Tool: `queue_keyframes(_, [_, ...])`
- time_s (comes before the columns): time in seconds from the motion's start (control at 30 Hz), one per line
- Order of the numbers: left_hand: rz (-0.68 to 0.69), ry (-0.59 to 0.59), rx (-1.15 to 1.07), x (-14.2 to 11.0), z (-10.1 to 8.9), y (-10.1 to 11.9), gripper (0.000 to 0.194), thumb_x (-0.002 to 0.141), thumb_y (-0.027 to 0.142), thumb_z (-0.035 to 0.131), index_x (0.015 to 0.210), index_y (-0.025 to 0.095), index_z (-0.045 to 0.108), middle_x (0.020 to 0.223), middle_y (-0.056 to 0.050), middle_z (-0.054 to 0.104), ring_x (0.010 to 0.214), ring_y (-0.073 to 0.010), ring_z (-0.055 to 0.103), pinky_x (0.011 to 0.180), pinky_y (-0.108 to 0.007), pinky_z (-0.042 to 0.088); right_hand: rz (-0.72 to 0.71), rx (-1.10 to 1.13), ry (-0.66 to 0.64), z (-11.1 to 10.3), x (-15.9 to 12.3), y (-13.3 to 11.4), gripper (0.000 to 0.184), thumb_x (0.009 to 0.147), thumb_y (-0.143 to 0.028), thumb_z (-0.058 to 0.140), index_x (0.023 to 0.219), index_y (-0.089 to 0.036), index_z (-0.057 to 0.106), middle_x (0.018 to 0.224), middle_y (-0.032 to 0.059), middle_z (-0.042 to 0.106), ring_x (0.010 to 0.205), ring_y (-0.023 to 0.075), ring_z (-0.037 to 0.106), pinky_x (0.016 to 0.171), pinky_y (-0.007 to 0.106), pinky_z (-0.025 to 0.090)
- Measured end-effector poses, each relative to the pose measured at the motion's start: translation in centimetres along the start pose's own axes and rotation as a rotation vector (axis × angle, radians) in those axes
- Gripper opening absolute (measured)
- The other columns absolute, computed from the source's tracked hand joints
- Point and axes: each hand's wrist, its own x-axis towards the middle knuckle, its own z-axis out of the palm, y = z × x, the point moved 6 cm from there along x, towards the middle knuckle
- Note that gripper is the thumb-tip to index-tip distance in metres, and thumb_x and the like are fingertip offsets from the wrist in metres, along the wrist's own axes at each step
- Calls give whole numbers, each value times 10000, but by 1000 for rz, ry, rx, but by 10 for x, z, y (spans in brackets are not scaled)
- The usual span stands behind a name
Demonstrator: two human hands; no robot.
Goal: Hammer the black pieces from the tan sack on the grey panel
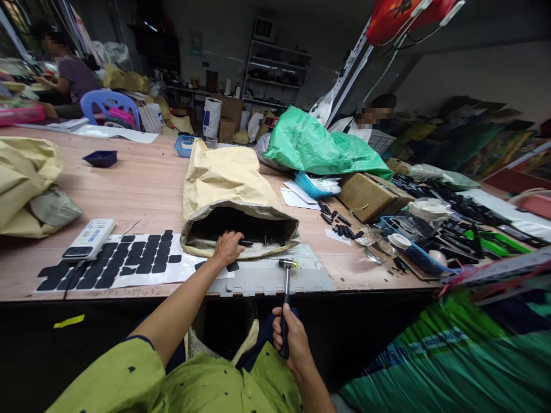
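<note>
A cream woven sack (228, 183) lies on the table with its mouth facing me; its inside is dark, and a few black parts (271, 240) show near the lower lip. At that mouth, my left hand (228, 248) has its fingers closed around a small black rod-shaped part (246, 243). Low in front of my body, my right hand (293, 338) grips the black handle of a small mallet (287, 287). The mallet's head, dark with a yellow face, is over a grey board (267, 278) at the table's front edge.
Left of the sack lie a white sheet of black stickers (142, 258) and a white electronic device (90, 238). To the right are a cardboard box (372, 195), loose black parts (340, 223) and a blue basket (413, 252). An open sack (198, 344) is below the table edge.
</note>
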Motion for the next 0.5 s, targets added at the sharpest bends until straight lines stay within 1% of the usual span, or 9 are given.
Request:
queue_keyframes(0.1, [-39,-4,-27,2,-3,-1,211,843,291,627,1046,244,662,1071,-59,621,1118,-268,486,903,-375,384,-6,4,2,0,0,0,597,647,-749,669,796,-183,551,463,-89,456,308,45,346,305,165,234])
queue_keyframes(0.17, [-28,32,-38,-1,-8,1,173,854,291,614,1001,230,680,1033,-57,634,1067,-253,501,880,-367,386,-7,8,-1,0,0,0,585,636,-729,694,795,-185,551,464,-91,457,308,45,346,304,164,234])
queue_keyframes(0.23, [28,102,-58,-10,-17,7,164,862,304,612,985,225,686,1001,-52,642,1018,-237,503,860,-361,384,-8,9,-3,0,0,0,578,628,-714,711,796,-184,552,464,-93,458,309,44,345,304,163,235])
queue_keyframes(0.3, [119,163,-96,-24,-22,13,166,862,323,621,982,230,689,964,-43,647,971,-222,502,841,-354,380,-9,10,-4,0,0,0,575,636,-714,704,800,-183,555,462,-93,458,309,45,347,304,162,236])
queue_keyframes(0.33, [173,170,-116,-32,-22,17,164,857,328,631,977,233,691,945,-40,649,955,-217,502,838,-352,377,-7,11,-3,0,0,1,576,642,-717,696,802,-183,555,459,-93,456,308,46,347,304,162,235])
queue_keyframes(0.4, [255,143,-146,-47,-17,21,150,839,323,658,953,233,694,910,-38,653,943,-215,504,846,-354,370,-5,14,2,0,0,1,579,651,-726,683,804,-183,555,455,-93,450,304,48,349,303,162,233])
queue_keyframes(0.43, [268,122,-155,-53,-12,21,142,830,316,669,941,230,694,897,-38,654,943,-217,505,849,-357,367,-4,14,3,0,0,1,580,651,-729,680,804,-183,555,454,-93,449,303,49,350,302,162,232])
queue_keyframes(0.5, [244,96,-159,-60,-3,18,137,816,304,682,925,222,690,887,-39,652,943,-222,503,842,-359,366,-5,10,4,0,0,1,583,650,-731,680,805,-183,555,457,-93,449,303,50,352,301,162,233])
